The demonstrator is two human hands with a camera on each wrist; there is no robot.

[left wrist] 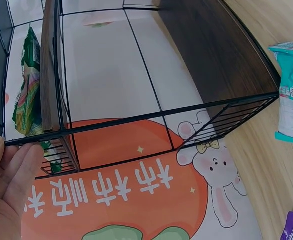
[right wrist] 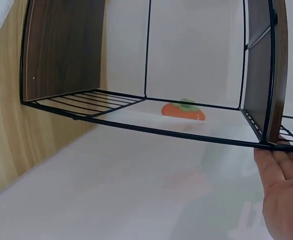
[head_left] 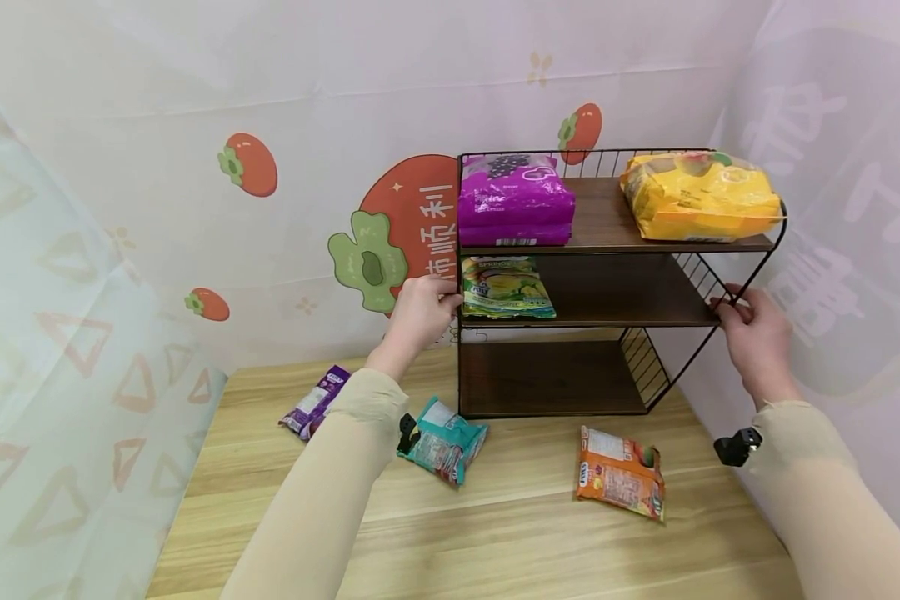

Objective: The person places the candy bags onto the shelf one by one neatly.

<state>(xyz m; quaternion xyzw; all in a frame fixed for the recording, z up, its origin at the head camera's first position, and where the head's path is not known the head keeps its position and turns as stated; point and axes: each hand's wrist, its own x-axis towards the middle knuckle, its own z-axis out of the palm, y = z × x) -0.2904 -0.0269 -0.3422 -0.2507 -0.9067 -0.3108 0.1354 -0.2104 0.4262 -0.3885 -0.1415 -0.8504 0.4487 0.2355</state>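
Note:
A three-tier rack [head_left: 615,292] with dark wooden boards and a black wire frame stands against the back wall. My left hand [head_left: 422,310] grips its left side bar at the middle board; the left wrist view has the thumb and fingers [left wrist: 26,167] on either side of the bar. At the same height on the right, my right hand [head_left: 759,337] holds the side frame, its fingers [right wrist: 271,167] against the black bar. A purple bag [head_left: 513,200] and a yellow bag [head_left: 701,196] sit on the top board. Green packets [head_left: 506,287] lie on the middle board's left end.
On the wooden table [head_left: 525,542] before the rack lie a purple packet [head_left: 318,404], a teal packet [head_left: 446,437] and an orange packet [head_left: 621,473]. The left sleeve partly covers the purple one. Printed cloth walls [head_left: 157,208] close in the back and both sides.

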